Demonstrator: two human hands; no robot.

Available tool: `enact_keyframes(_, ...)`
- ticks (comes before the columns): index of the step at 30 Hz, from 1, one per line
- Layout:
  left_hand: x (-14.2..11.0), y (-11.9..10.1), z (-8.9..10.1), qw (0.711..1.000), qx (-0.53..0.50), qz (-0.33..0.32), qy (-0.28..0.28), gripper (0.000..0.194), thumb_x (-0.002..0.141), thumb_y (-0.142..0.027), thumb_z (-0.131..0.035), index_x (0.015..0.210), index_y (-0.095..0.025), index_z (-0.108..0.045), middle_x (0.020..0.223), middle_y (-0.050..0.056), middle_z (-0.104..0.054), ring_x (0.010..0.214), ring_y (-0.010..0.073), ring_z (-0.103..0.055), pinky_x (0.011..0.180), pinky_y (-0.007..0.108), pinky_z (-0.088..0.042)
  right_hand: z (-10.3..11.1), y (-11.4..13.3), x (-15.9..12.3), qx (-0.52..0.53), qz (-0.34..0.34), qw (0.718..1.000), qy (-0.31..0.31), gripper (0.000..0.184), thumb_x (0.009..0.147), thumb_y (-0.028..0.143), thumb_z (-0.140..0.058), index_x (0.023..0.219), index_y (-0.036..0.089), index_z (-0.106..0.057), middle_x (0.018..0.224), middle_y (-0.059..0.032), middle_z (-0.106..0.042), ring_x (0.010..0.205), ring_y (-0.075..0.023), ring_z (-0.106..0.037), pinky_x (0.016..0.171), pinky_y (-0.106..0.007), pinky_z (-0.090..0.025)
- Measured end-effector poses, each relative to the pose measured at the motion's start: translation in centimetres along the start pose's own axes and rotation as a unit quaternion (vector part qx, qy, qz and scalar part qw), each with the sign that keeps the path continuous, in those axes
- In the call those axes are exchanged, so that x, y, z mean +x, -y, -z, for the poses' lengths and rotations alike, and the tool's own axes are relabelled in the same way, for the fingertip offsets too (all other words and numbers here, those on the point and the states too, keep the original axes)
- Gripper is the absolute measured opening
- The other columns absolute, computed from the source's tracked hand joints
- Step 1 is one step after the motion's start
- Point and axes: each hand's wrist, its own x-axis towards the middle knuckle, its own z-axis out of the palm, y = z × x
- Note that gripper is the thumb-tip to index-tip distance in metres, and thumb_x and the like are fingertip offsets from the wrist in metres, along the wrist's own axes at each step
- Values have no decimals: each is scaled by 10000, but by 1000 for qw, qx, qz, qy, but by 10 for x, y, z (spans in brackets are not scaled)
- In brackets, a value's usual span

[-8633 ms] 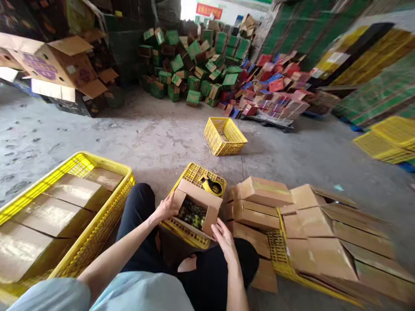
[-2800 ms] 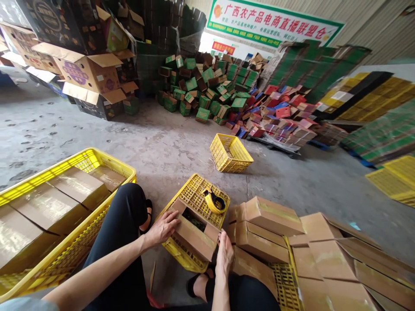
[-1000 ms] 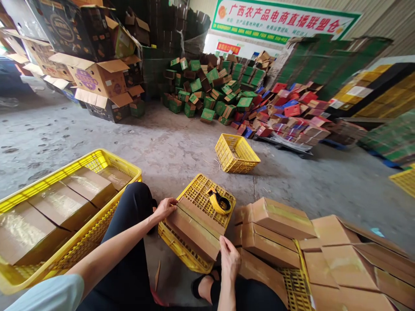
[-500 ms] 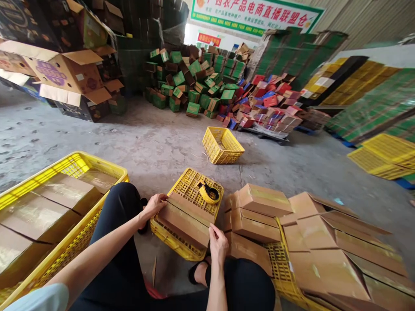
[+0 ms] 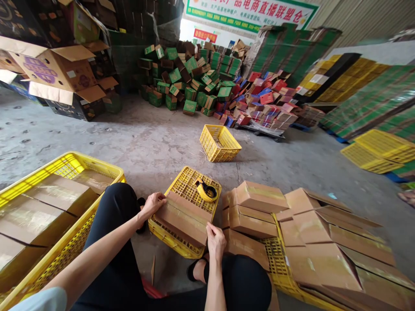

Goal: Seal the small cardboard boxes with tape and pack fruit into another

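A brown cardboard box (image 5: 184,217) lies with its flaps folded down on an upturned yellow crate (image 5: 188,186) between my knees. My left hand (image 5: 154,202) grips the box's left end with curled fingers. At the box's near right corner, my right hand (image 5: 215,240) presses its fingers together on the flap edge. A yellow tape dispenser (image 5: 205,190) rests on the crate just beyond the box, touched by neither hand.
A big yellow crate (image 5: 66,166) with taped boxes stands at my left. Stacked brown boxes (image 5: 259,207) crowd my right. A small yellow crate (image 5: 219,143) sits on the concrete floor ahead, with piles of green and red cartons (image 5: 207,77) behind it.
The open box showing dark green contents has had its flaps folded shut. Both hands shifted to its ends and now hold them; in the last half second only the view drifted.
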Motion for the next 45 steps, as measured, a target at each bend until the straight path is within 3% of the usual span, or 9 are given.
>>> enact_keyframes(11, 0, 2, -5, 1000, -17, 2, -15, 167, 844, -226, -686, 986, -158, -742, 942, 62, -770, 877, 208, -717, 789, 275, -523, -3, -3, -2, 14, 7, 1000, 5, 484, 803, 529, -573, 966, 177, -861, 1018, -147, -786, 918, -283, -730, 890, -360, -556)
enact_keyframes(16, 0, 8, -8, 999, -42, 15, -1, 315, 851, -255, -669, 1136, -143, -739, 1060, 104, -790, 972, 236, -749, 845, 291, -563, -10, -9, -4, 17, -30, 999, -24, 628, 768, 500, -612, 1224, 98, -769, 1057, -171, -777, 865, -287, -731, 877, -387, -569)
enact_keyframes(19, 0, 11, -9, 998, -52, 24, 13, 385, 858, -274, -642, 1199, -122, -740, 1164, 134, -784, 1073, 265, -746, 913, 312, -566, -15, -15, -5, 21, -67, 997, -44, 742, 738, 517, -654, 1330, 71, -696, 1182, -207, -757, 961, -317, -739, 911, -408, -572)
enact_keyframes(24, 0, 11, -14, 997, -59, 29, 32, 404, 888, -288, -571, 1220, -151, -755, 1220, 101, -780, 1201, 285, -706, 992, 313, -534, -27, -21, -8, 28, -94, 995, -23, 669, 813, 605, -567, 1240, 128, -757, 1169, -170, -792, 1134, -322, -725, 940, -377, -576)
enact_keyframes(28, -1, 10, -23, 997, -71, 35, 20, 400, 905, -269, -539, 1238, -181, -742, 1250, 83, -771, 1350, 288, -610, 1091, 348, -478, -36, -19, -13, 22, -111, 993, -19, 745, 849, 652, -486, 1233, 75, -757, 1273, -232, -741, 1226, -358, -688, 1025, -412, -540)
enact_keyframes(32, -3, 12, -36, 994, -98, 55, -6, 457, 927, -269, -523, 1329, -128, -688, 1381, 137, -697, 1424, 303, -541, 1162, 402, -425, -42, -18, -17, 25, -122, 992, -29, 848, 856, 707, -419, 1305, 51, -715, 1344, -250, -699, 1276, -368, -658, 1066, -435, -514)
enact_keyframes(38, -8, 15, -48, 984, -161, 67, -20, 523, 919, -293, -590, 1415, -131, -630, 1408, 123, -683, 1392, 298, -572, 1167, 411, -435, -47, -21, -19, 56, -129, 989, -47, 842, 849, 681, -452, 1365, 53, -674, 1379, -232, -682, 1313, -375, -630, 1086, -451, -497)
enact_keyframes(45, -12, 15, -51, 974, -213, 73, -24, 541, 936, -274, -579, 1451, -111, -593, 1447, 129, -653, 1363, 286, -598, 1165, 390, -448, -51, -27, -18, 110, -137, 984, -30, 809, 879, 637, -469, 1471, 100, -592, 1362, -167, -711, 1268, -324, -670, 1011, -392, -552)
